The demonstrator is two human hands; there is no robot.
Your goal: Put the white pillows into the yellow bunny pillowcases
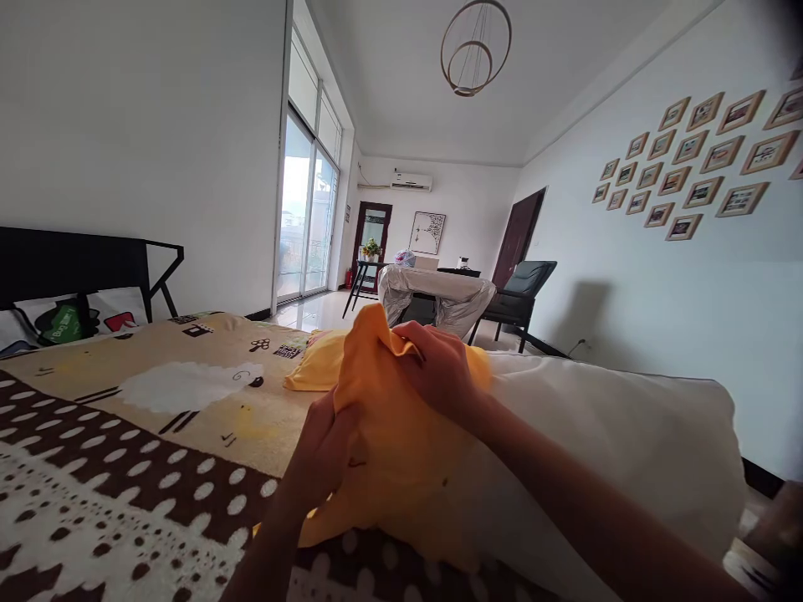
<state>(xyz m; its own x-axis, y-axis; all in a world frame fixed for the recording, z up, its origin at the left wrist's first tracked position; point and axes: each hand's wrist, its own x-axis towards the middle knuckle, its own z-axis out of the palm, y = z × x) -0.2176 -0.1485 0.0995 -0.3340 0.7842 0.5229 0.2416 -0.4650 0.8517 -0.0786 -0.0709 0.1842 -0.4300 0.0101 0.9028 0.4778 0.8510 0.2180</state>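
L hand (323, 443) & R hand (439, 364) both grip bunched orange fabric (401, 435), R higher, w/ cream sheep-print blanket (276, 435) under/beside it.

white walls (144, 150) | glossy floor (307, 313) | dark chair (522, 293) | sliding window (307, 201), daylight

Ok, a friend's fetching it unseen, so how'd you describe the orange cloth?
Start at the sheep-print blanket, then look right to the big white bundle. At the bundle's left end, the left hand and right hand grip the orange cloth. Yellow fabric lies low behind; only the cloth is pulled into a peak.
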